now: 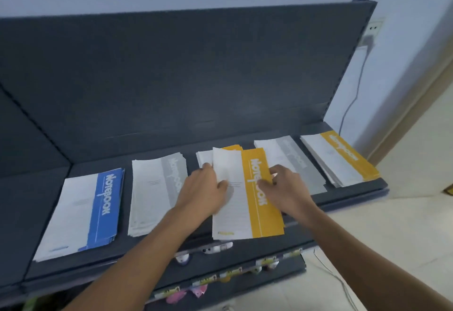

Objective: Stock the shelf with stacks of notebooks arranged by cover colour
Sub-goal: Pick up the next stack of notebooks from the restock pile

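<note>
— What are the fingers doing?

— The left hand (206, 188) grasps the yellow notebooks (262, 202) by their white left edge: thumb laid on top, fingers curled over the far left corner. The right hand (284, 188) clasps the opposite edge, fingers bent onto the yellow band beside the printed word, thumb along the rim. Both hands hold the same pile.

— And where is that pile?

— In the middle of the dark shelf (171, 244), lying flat and a little skewed. Yellow and white corners of more notebooks show from under it at twelve o'clock. Its near end comes close to the shelf's front edge.

— What else is on the shelf?

— Four more piles in a row. From the held one, a grey stack (171, 175) lies just beside it at nine o'clock, and a blue stack (105, 202) further out the same way. At two o'clock is a second grey stack (294, 161), partly behind the right hand, and past it a second yellow stack (348, 156) at the shelf's end. Each pile is apart from its neighbour.

— Around the shelf?

— A dark back panel (171, 77) rises at twelve o'clock. At six o'clock a lower shelf (245, 283) carries small colourful packets (196, 288), too blurred to identify. At one o'clock, a wall socket (373, 27) with a cable (353, 99) hanging down.
</note>
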A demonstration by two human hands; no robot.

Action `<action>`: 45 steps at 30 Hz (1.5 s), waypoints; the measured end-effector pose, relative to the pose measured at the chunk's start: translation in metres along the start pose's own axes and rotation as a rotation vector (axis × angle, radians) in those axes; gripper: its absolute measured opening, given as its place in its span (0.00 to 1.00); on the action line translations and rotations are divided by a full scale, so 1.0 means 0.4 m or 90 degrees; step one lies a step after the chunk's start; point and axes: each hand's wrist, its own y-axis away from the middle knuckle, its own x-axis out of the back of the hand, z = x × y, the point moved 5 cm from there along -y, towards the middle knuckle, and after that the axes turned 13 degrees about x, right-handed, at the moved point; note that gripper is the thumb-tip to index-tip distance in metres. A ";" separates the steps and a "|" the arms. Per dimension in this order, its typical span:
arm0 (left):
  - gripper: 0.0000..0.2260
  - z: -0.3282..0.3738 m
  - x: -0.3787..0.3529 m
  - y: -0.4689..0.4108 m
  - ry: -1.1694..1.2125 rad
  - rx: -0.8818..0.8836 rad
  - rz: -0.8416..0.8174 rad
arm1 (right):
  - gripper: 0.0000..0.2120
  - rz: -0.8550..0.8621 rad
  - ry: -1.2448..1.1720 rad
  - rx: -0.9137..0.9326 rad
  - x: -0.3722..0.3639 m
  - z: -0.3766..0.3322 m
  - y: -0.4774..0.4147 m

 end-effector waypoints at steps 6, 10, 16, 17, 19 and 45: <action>0.16 -0.027 -0.008 -0.110 0.039 0.058 0.034 | 0.11 -0.086 0.049 0.067 -0.040 -0.032 -0.170; 0.14 -0.043 -0.024 -0.150 0.030 0.084 0.053 | 0.09 -0.122 0.083 0.081 -0.078 -0.036 -0.225; 0.16 -0.044 -0.074 -0.179 0.013 0.111 0.044 | 0.10 -0.115 0.158 0.096 -0.096 -0.016 -0.263; 0.17 -0.043 -0.081 -0.181 0.008 0.113 0.046 | 0.10 -0.119 0.166 0.097 -0.098 -0.012 -0.267; 0.17 -0.038 -0.088 -0.184 -0.008 0.108 0.055 | 0.09 -0.135 0.172 0.098 -0.102 -0.005 -0.272; 0.13 -0.230 0.167 0.049 -0.004 0.237 0.189 | 0.17 -0.253 0.120 0.534 -0.228 -0.349 -0.171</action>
